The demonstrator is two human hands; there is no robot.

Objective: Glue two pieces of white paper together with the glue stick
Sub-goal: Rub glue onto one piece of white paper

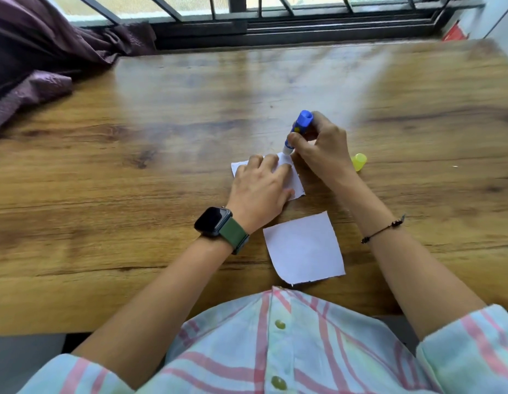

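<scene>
A small white paper (296,182) lies on the wooden table (162,137), mostly covered by my left hand (260,189), which presses flat on it with fingers spread. My right hand (321,150) grips a blue glue stick (299,129), tilted, its white tip touching the paper's far right corner. A second white paper square (304,247) lies loose nearer to me, between my forearms. The yellow cap (358,161) of the glue stick rests on the table just right of my right hand.
A purple curtain (42,58) drapes onto the table's far left corner. A dark window frame (275,27) runs along the far edge. A red object (454,32) sits at the far right.
</scene>
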